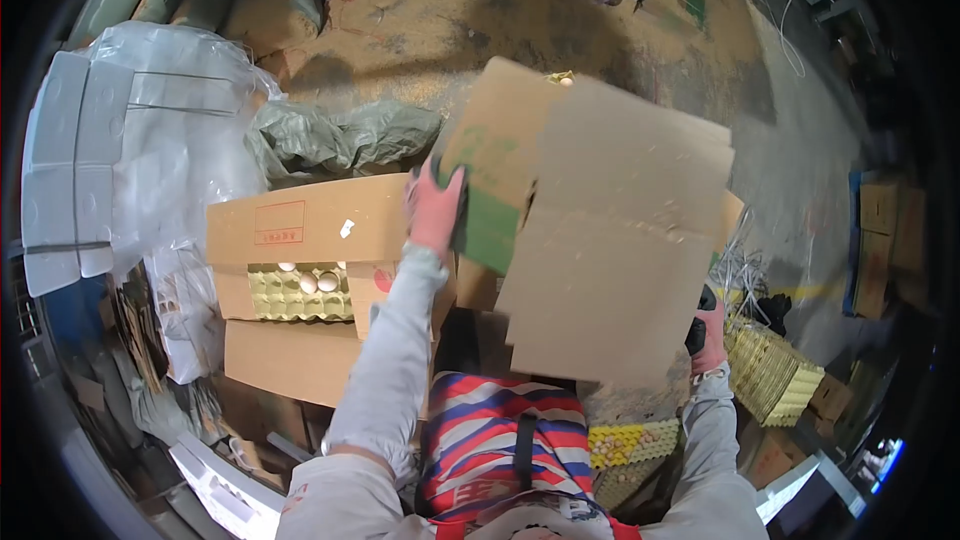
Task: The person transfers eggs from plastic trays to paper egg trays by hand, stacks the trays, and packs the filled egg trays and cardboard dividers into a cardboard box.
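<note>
A large flattened cardboard box (610,230) with green print on its left part is lifted in front of me, tilted. My left hand (434,208), in a pink glove with a dark palm, is at its left edge by the green band, the thumb lying against the board. My right hand (708,332), in the same kind of glove, grips the lower right edge, with its fingers partly hidden. To the left stands an open carton (330,215) with flaps folded out. Inside it, a yellowish egg tray (275,290) carries a few eggs (327,282).
Grey-green plastic sheeting (345,135) lies behind the carton, and clear plastic wrap (185,140) is at the left. Stacked egg trays (770,370) stand at the right by tangled strapping (738,265). More filled trays (630,443) are beside my striped apron. Folded boxes (880,230) stand far right.
</note>
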Demonstrator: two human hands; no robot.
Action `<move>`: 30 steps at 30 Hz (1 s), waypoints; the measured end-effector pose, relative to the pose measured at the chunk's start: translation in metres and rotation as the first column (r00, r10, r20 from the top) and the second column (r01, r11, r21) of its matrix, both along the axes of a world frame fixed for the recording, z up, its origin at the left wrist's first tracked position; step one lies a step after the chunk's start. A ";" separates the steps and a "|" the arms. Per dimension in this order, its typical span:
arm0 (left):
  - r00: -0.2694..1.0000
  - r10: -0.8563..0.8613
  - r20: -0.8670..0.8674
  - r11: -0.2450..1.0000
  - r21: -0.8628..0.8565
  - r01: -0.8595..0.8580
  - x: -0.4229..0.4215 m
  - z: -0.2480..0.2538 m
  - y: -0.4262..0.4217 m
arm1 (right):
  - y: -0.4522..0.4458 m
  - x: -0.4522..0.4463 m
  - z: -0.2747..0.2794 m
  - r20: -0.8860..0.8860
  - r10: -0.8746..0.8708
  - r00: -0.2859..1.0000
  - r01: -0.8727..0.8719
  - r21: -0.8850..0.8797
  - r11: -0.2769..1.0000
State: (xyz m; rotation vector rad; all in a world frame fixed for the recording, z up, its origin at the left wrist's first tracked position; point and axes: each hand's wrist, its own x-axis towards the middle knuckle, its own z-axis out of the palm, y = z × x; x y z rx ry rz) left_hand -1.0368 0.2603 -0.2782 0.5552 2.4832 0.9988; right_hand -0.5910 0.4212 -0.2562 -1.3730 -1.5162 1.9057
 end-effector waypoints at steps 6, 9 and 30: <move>0.993 -0.049 0.110 0.984 -0.165 0.067 -0.065 -0.077 0.128 | 0.024 -0.029 -0.119 -0.195 -0.196 0.961 0.183 -0.080 0.980; 0.995 -0.089 0.037 0.971 -0.218 0.095 -0.107 -0.147 0.161 | 0.033 -0.082 -0.178 -0.280 -0.409 0.868 0.341 -0.263 0.903; 0.936 -0.249 0.247 0.704 0.710 0.000 -0.006 0.039 0.001 | -0.020 -0.166 -0.083 0.115 -0.466 0.877 0.413 0.312 0.855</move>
